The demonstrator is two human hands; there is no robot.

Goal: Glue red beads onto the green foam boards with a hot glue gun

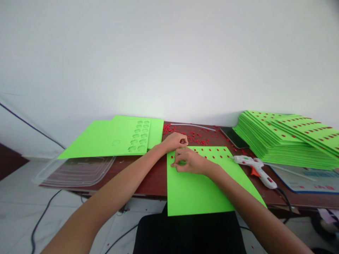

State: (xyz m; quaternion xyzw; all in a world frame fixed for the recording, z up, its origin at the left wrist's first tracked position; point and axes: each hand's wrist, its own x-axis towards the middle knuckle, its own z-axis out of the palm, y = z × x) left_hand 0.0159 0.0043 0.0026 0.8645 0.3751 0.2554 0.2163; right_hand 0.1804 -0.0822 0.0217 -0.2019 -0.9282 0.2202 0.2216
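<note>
Across the front of this dark red-brown wooden tabletop (pixel 157 176) lies my bright green rectangular sheet (pixel 196 197), rows of small red dots (pixel 202 149) along its far part. My right hand (pixel 192 161) is down at its left side, thumb and fingertips drawn together; my left hand (pixel 174 141) curls likewise by the far edge. Whether either pinches anything, I can't tell. A white glue gun (pixel 254 165) lies just right.

Two hands (pixel 175 141) (pixel 191 160), one glue gun (pixel 247 161), one phone (pixel 234 138), one lid (pixel 79 176)
</note>
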